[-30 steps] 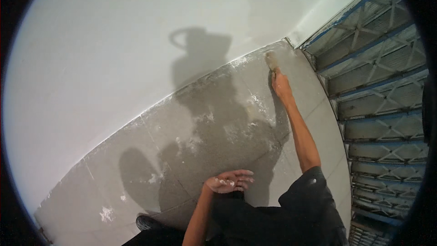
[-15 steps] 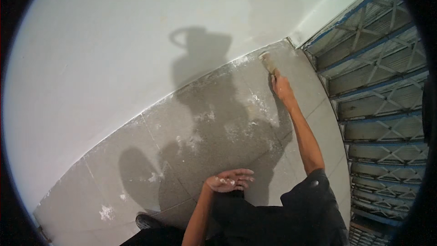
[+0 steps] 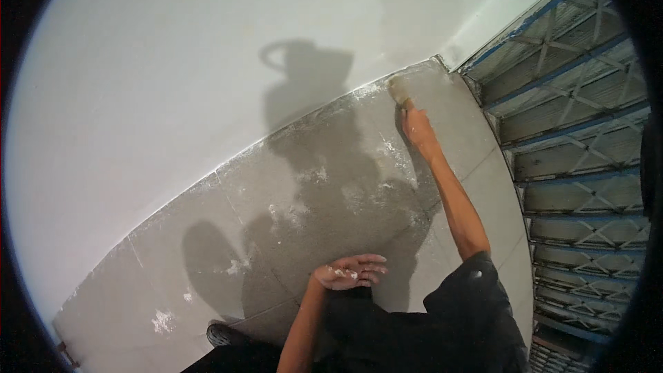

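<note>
The brush [image 3: 398, 90] sits at the foot of the white wall [image 3: 173, 76], near the corner by the blue metal gate [image 3: 573, 131], its bristles against the seam where the wall meets the grey tiled floor [image 3: 331, 186]. The right hand [image 3: 416, 126] reaches far out with its fingers wrapped around the handle. The left hand [image 3: 349, 271] rests on the knee, fingers loosely spread, flecked with white and holding nothing.
</note>
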`<act>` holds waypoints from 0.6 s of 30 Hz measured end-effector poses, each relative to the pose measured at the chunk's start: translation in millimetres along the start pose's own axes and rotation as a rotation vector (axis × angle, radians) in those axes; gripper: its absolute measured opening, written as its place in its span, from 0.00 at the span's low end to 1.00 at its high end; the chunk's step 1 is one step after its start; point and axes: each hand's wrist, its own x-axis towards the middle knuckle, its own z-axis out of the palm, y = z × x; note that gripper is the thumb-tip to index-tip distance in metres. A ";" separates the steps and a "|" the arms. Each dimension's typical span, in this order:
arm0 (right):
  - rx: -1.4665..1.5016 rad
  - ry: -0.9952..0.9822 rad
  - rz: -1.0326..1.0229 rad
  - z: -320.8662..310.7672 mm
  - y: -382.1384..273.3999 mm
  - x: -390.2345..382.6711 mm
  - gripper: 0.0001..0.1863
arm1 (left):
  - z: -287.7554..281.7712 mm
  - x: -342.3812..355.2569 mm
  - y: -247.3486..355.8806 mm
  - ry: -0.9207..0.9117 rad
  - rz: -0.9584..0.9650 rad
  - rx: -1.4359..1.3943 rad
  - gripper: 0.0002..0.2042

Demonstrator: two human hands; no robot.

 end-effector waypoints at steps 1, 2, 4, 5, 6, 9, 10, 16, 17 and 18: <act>0.008 -0.007 -0.006 -2.1 -16.0 -5.6 0.14 | -1.8 -3.0 -0.3 0.023 -0.003 -0.005 0.37; 0.008 -0.033 -0.016 -6.6 -29.8 -15.7 0.14 | -3.9 -6.6 -0.1 0.046 -0.005 -0.010 0.38; -0.005 -0.052 -0.017 -10.7 -29.1 -22.5 0.14 | -6.6 -4.6 -2.9 0.010 0.013 -0.007 0.38; -0.020 0.012 0.034 2.0 -16.3 -17.8 0.14 | -6.9 -3.9 -4.2 -0.024 0.034 -0.001 0.38; -0.033 0.076 0.084 4.3 -16.1 -15.2 0.15 | -6.2 -3.2 -3.0 -0.024 0.034 -0.001 0.38; -0.046 -0.005 0.051 -5.3 -7.7 -17.2 0.15 | -1.6 -1.4 -0.3 0.010 0.029 0.007 0.38; -0.048 -0.008 0.052 -4.5 -6.1 -15.8 0.15 | -0.7 -0.4 0.1 0.003 0.027 0.009 0.38; -0.069 -0.093 0.039 -8.2 -10.4 -13.2 0.16 | -4.1 -1.0 -2.7 0.014 0.022 -0.003 0.37; -0.040 -0.038 0.047 -4.9 -9.3 -11.3 0.15 | -4.1 -0.9 -3.1 -0.023 0.036 -0.022 0.37; -0.011 0.022 0.054 -5.1 -12.0 -8.5 0.15 | -3.4 -0.5 -1.8 -0.028 0.036 -0.021 0.37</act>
